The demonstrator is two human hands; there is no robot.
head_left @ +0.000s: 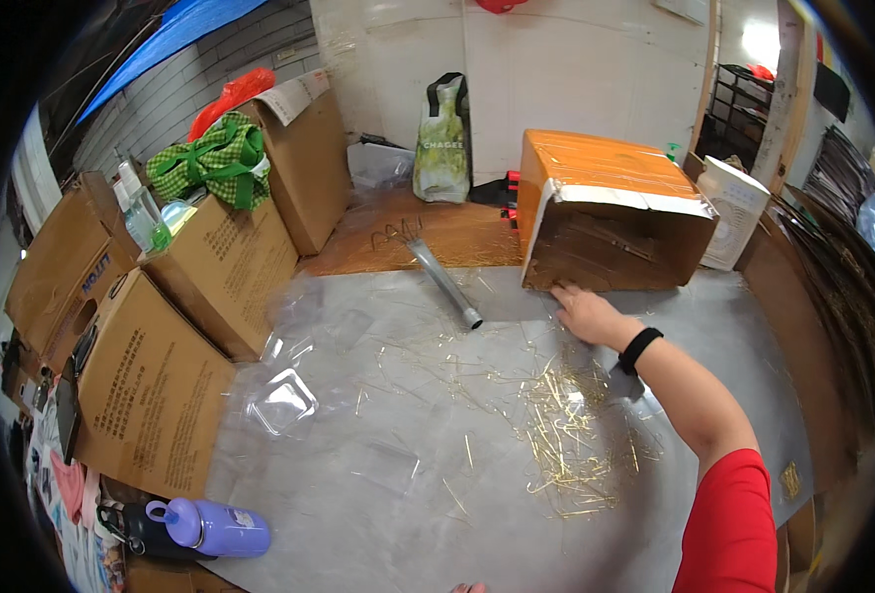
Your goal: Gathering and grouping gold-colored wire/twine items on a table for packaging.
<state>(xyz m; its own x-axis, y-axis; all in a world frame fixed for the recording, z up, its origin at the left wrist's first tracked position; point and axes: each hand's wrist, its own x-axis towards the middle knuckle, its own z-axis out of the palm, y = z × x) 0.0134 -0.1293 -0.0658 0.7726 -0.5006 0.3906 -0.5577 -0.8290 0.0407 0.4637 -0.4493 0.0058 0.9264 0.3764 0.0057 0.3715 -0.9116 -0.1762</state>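
My right hand [593, 316], at the end of a red sleeve and a black wristband, reaches forward to an orange cardboard box [606, 153]. Its fingers are closed at the lower left of the box's front rim. The box lies on its side with its open mouth toward me, brown inside. Just nearer than that hand, a loose pile of thin gold-coloured wire hooks [568, 445] is spread over the grey tabletop [329, 534]. Only the fingertips of my left hand [469, 588] show at the lower edge; the rest is out of view.
A metal hand rake [442, 284] lies beyond the scattered wires. Clear plastic trays [284, 400] rest on the left. Brown cartons [156, 395] line the left side, with a purple bottle [215, 527] nearby. A green-and-white bag [442, 148] and a white fan-like appliance [732, 212] stand behind.
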